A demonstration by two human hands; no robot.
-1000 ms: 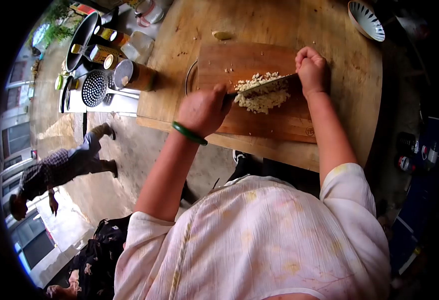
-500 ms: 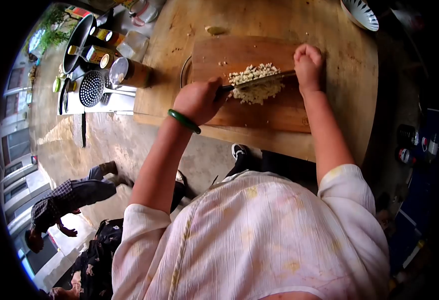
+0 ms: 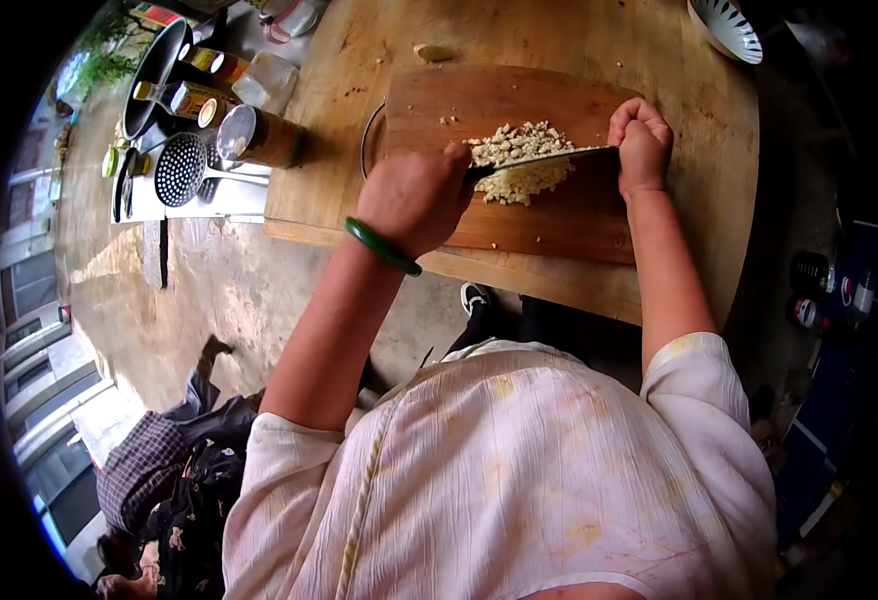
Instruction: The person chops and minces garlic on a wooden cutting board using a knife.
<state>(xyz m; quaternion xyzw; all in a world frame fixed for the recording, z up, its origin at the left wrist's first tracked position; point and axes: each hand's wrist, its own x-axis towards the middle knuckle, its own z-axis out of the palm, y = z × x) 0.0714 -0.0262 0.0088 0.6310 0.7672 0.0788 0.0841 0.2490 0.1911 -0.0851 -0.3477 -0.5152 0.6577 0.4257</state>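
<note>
My left hand (image 3: 414,200), with a green bangle at the wrist, is wrapped round the dark handle of a kitchen knife (image 3: 549,158). The blade lies across a heap of finely chopped pale food (image 3: 524,185), whose kind I cannot make out. At the blade's far end my right hand (image 3: 644,148) is closed, its fingers curled against the tip. Beneath the heap is a brown wooden cutting board (image 3: 439,95) with a metal ring handle (image 3: 367,140) on its left side. Small crumbs are scattered over the board.
The wooden table (image 3: 529,30) also bears a pale oval piece (image 3: 434,52) and a patterned bowl (image 3: 727,30). Jars and bottles (image 3: 259,137), a skimmer (image 3: 181,170) and a pan (image 3: 154,80) crowd the left side. A person in a checked shirt (image 3: 139,460) is at lower left.
Both hands and the knife have shifted slightly right, and the blade lies at a flatter angle across the heap. The person in the checked shirt has moved lower in view.
</note>
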